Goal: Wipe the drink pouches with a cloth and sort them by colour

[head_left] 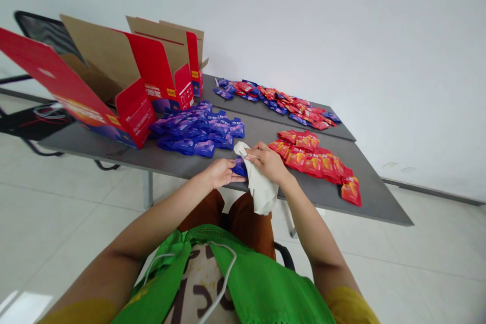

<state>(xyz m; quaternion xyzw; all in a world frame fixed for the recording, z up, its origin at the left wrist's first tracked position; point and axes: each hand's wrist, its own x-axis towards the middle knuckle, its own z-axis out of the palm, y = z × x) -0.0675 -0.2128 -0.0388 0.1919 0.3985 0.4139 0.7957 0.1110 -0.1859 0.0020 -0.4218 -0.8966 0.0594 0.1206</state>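
At the table's front edge, my left hand (223, 173) grips a blue pouch (239, 167) by its left side. A white cloth (261, 190) is bunched in my right hand (266, 159), pressed against the pouch's right part and hanging down over the edge. The cloth hides part of the pouch. Just beyond my left hand lies a pile of blue pouches (201, 129). Red pouches (313, 157) with an orange fruit print spread out to the right of my right hand.
Open red cardboard boxes (132, 111) stand at the left of the grey table (261, 126). Mixed red and blue pouches (281, 101) lie along the back, near the white wall. A dark mesh chair (47, 30) is behind the boxes.
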